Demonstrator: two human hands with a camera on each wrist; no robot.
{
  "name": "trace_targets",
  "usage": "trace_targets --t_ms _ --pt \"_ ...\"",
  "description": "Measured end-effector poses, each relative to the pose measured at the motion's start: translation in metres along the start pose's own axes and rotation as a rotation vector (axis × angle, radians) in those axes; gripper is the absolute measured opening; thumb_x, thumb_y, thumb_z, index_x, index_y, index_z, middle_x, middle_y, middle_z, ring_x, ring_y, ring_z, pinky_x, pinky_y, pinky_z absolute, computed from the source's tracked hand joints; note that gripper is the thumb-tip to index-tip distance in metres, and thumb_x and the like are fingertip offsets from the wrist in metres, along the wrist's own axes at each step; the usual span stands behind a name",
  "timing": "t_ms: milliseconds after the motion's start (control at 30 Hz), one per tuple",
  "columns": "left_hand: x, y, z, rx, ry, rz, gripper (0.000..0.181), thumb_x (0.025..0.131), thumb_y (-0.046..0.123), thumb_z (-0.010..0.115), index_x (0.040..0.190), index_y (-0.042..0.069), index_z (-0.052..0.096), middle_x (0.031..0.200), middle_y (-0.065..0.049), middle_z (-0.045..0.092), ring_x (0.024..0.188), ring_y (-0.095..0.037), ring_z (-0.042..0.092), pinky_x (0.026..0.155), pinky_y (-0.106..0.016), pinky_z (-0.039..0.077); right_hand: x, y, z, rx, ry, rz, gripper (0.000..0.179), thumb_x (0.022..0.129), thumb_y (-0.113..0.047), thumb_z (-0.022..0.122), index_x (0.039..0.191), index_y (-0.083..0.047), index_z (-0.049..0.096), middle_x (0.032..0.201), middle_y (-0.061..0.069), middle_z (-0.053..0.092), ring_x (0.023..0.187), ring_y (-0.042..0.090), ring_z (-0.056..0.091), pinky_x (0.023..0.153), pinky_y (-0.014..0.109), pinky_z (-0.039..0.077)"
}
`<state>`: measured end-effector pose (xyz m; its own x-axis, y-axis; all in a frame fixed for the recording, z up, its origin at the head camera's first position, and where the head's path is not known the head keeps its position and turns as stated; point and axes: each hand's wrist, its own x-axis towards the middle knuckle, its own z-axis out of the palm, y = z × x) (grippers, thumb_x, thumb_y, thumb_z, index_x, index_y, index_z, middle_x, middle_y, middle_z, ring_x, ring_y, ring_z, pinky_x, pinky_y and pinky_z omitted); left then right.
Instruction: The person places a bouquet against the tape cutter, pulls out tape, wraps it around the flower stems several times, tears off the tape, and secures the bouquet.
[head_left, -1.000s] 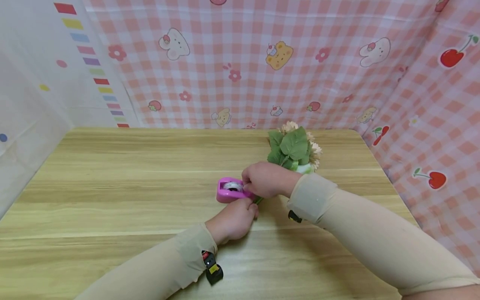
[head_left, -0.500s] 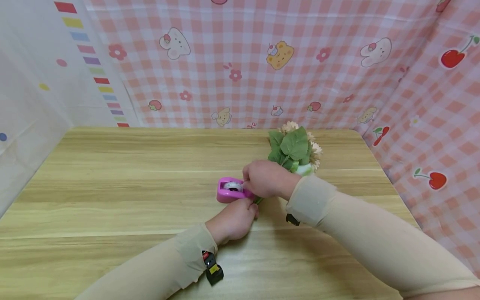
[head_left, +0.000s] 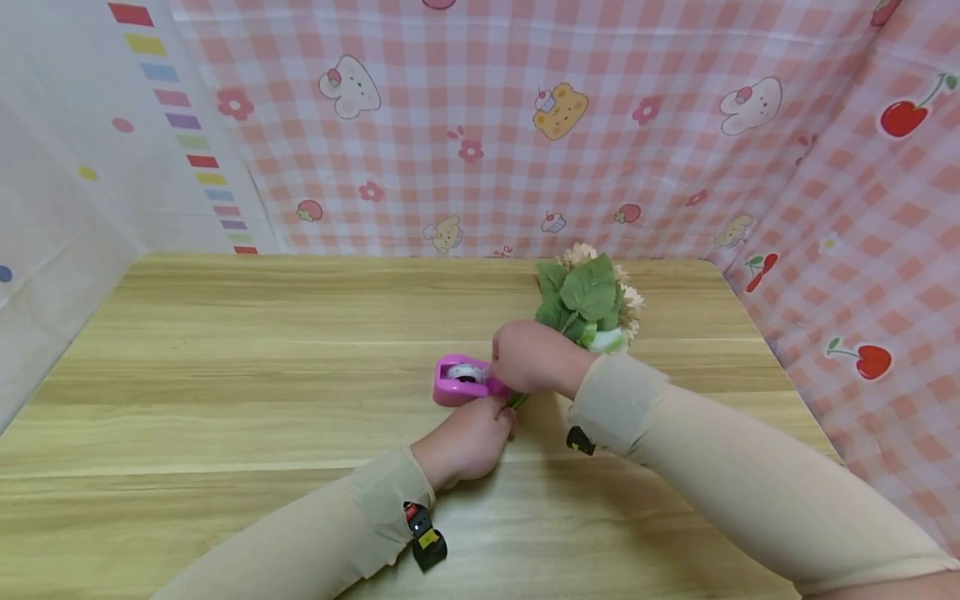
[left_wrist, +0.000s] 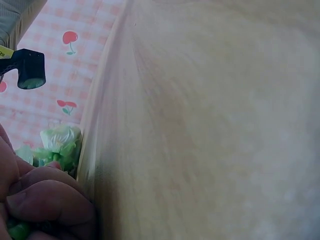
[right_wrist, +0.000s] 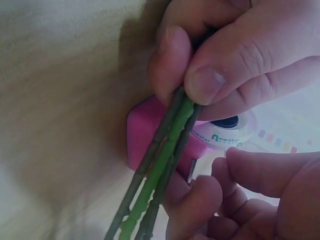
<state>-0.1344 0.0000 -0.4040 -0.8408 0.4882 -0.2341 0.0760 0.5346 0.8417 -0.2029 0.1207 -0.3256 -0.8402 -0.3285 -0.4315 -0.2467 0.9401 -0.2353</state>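
Observation:
My left hand (head_left: 471, 437) grips the green stems (right_wrist: 162, 160) of an artificial flower bouquet between thumb and fingers. Its leaves (head_left: 588, 287) and pale blossoms (head_left: 632, 304) lie beyond my right hand; a white-green bloom (left_wrist: 61, 137) shows in the left wrist view. Just behind the stems stands a pink tape dispenser (head_left: 450, 392) with a roll of clear tape (right_wrist: 225, 135) in it. My right hand (head_left: 532, 358) is at the dispenser's cutter end, thumb and finger pinched together on the tape's end. The clear strip itself is hard to make out.
The wooden table (head_left: 262, 375) spreads around the hands. Behind it hangs a pink checked cloth (head_left: 450, 100), with another cloth side at the right and a white sheet (head_left: 67, 150) at the left. A small black camera (head_left: 425, 537) sits on the left wrist.
My right hand has shifted slightly to the right, away from the tape roll. The left hand, dispenser and bouquet look the same.

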Motion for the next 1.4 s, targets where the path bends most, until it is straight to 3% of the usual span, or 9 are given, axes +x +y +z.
trace_targets --t_ms 200,600,900,1133,1400 --pt "-0.0003 -0.0003 -0.0009 0.020 -0.005 -0.009 0.026 0.111 0.013 0.037 0.104 0.006 0.060 0.087 -0.006 0.060 0.082 -0.018 0.058 0.086 -0.039 0.051 0.0011 0.0031 0.0001 0.020 -0.009 -0.028 0.034 0.104 -0.023 0.061 0.071 -0.013 0.063 0.063 -0.001 0.051 0.062 0.014 0.049 0.059 0.026 0.043" --pt "-0.0008 -0.0011 0.0000 0.078 0.016 0.000 0.030 0.111 0.013 0.037 0.097 0.007 0.062 0.085 -0.004 0.060 0.083 -0.019 0.059 0.085 -0.039 0.051 0.0009 0.0042 -0.0005 -0.007 -0.014 -0.035 0.035 0.097 -0.017 0.060 0.062 -0.016 0.060 0.061 -0.003 0.051 0.060 0.014 0.049 0.056 0.026 0.041" --pt "0.0000 -0.0020 -0.0001 0.083 0.010 0.000 0.031 0.112 0.014 0.036 0.096 0.008 0.062 0.084 -0.004 0.059 0.084 -0.020 0.058 0.085 -0.038 0.051 0.0021 0.0046 -0.0018 -0.018 -0.023 -0.023 0.029 0.096 -0.017 0.060 0.071 -0.011 0.073 0.064 -0.003 0.054 0.062 0.014 0.050 0.057 0.026 0.041" --pt "-0.0010 -0.0006 -0.0001 0.091 0.019 0.001 0.029 0.111 0.014 0.038 0.097 0.007 0.063 0.085 -0.005 0.060 0.086 -0.020 0.059 0.089 -0.041 0.052 0.0038 0.0062 -0.0014 0.004 -0.023 0.005 0.035 0.094 -0.017 0.062 0.059 -0.016 0.056 0.062 -0.002 0.051 0.060 0.014 0.049 0.055 0.026 0.041" --pt "-0.0007 0.0000 -0.0004 0.078 0.014 -0.005 0.029 0.112 0.015 0.037 0.101 0.006 0.062 0.088 -0.004 0.061 0.086 -0.020 0.059 0.091 -0.042 0.053 0.0054 0.0086 -0.0003 0.032 -0.009 0.024 0.031 0.091 -0.017 0.063 0.063 -0.015 0.052 0.066 0.000 0.051 0.061 0.015 0.049 0.054 0.027 0.041"
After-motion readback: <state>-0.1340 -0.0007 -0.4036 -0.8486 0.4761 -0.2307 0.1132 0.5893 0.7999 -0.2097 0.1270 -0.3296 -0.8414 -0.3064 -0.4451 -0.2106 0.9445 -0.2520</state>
